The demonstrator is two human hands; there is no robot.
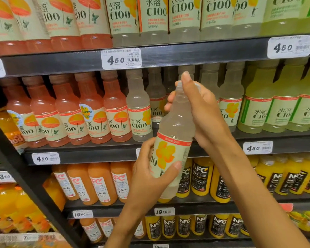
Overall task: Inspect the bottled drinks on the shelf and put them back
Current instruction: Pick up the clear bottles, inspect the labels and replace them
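Left hand: wraps lower label of lemon bottle, thumb across front. Bottle: tilted, clear of shelf, held between both hands, in front of middle shelf.
Right hand: curled round neck and cap; cap hidden.
Handling note: keep lower grip firm, turn slowly to read label, return upright to gap behind right hand.
Readable: "水溶 C100" on labels; price tag above hands "4.50"; "NFC" bottles below right wrist, tags "19.50".

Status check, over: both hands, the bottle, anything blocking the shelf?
Left hand grips lemon bottle at label. Right hand wraps its neck. Bottle tilted, off the middle shelf. Nothing blocking.
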